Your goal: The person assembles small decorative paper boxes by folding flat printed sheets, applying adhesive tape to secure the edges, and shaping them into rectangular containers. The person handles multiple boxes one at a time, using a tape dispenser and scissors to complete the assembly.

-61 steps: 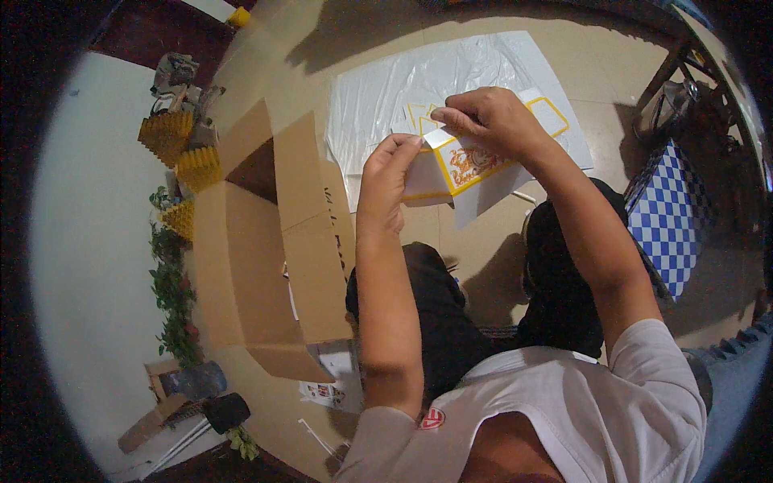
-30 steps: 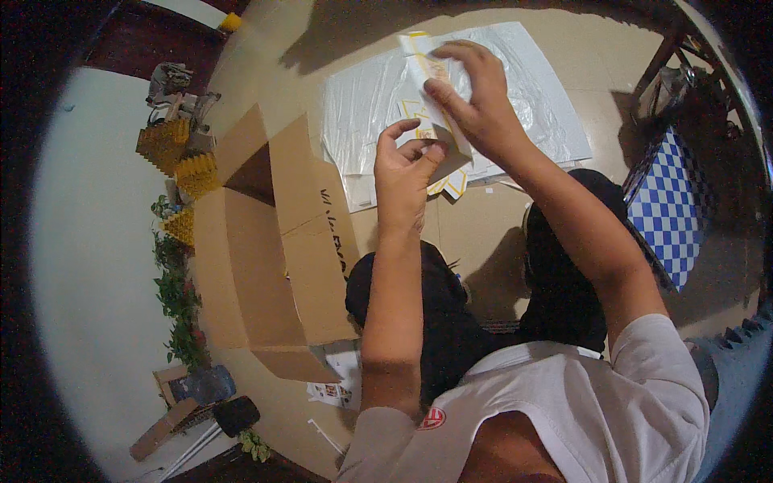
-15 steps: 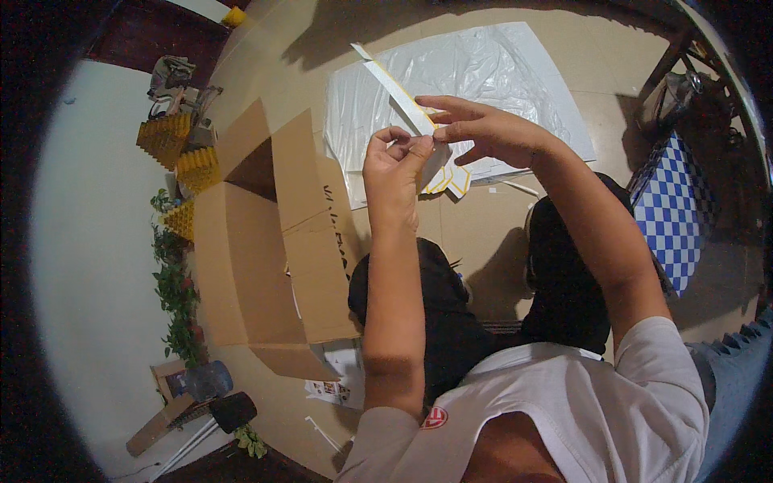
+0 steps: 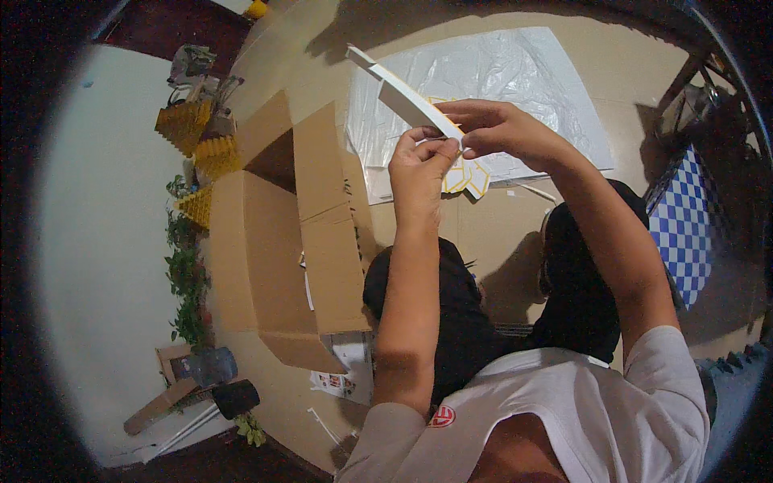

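Observation:
I hold a flat white cardboard piece with yellow markings [image 4: 403, 92] up in front of me, seen almost edge-on. My left hand [image 4: 420, 165] pinches its lower end from the left. My right hand [image 4: 495, 129] grips the same end from the right, fingers curled over the card. More folded card with yellow outlines [image 4: 467, 179] shows just below my hands. A clear plastic sheet [image 4: 515, 80] lies spread on the floor behind.
An open brown cardboard box [image 4: 282, 233] lies on the floor to my left. Yellow folded items [image 4: 197, 145] and a green plant [image 4: 183, 274] line the white wall. A blue-and-white checked cloth [image 4: 684, 221] is at right. Printed paper [image 4: 346, 378] lies by my knee.
The card was flat toward me with its yellow print showing. Both hands have turned it edge-on and lifted it, so its far end now points up and left.

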Action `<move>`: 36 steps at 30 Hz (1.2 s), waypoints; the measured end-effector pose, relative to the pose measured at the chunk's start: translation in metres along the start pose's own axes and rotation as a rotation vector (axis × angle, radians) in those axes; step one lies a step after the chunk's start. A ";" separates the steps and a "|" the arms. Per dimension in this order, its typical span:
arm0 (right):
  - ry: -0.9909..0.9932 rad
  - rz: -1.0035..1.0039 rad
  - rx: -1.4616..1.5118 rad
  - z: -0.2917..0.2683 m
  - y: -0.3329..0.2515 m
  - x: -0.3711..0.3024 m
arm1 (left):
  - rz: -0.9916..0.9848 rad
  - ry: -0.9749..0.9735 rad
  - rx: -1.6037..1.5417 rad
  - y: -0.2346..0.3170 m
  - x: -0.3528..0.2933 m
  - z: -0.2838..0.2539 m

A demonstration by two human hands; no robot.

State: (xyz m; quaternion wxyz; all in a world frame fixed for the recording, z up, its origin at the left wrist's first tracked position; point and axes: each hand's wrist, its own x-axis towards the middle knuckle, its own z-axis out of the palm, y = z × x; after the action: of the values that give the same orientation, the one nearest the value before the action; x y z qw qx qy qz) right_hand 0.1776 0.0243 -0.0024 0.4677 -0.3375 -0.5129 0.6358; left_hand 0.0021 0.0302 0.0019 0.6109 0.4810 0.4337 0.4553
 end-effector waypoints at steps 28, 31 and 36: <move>0.346 -0.230 -0.445 0.013 0.027 0.010 | -0.088 0.121 -0.403 -0.007 0.024 -0.007; 0.382 -0.141 -0.294 0.024 0.026 0.006 | -0.104 0.156 -0.489 -0.008 0.023 -0.009; 0.308 -0.128 -0.114 0.027 0.021 0.006 | -0.098 0.075 -0.488 -0.006 0.020 -0.010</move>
State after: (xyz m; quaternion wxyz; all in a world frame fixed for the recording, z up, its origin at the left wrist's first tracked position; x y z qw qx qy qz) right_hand 0.1454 0.0199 -0.0161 0.5603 -0.4234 -0.4908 0.5157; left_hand -0.0022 0.0512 -0.0077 0.7139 0.2802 0.3561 0.5339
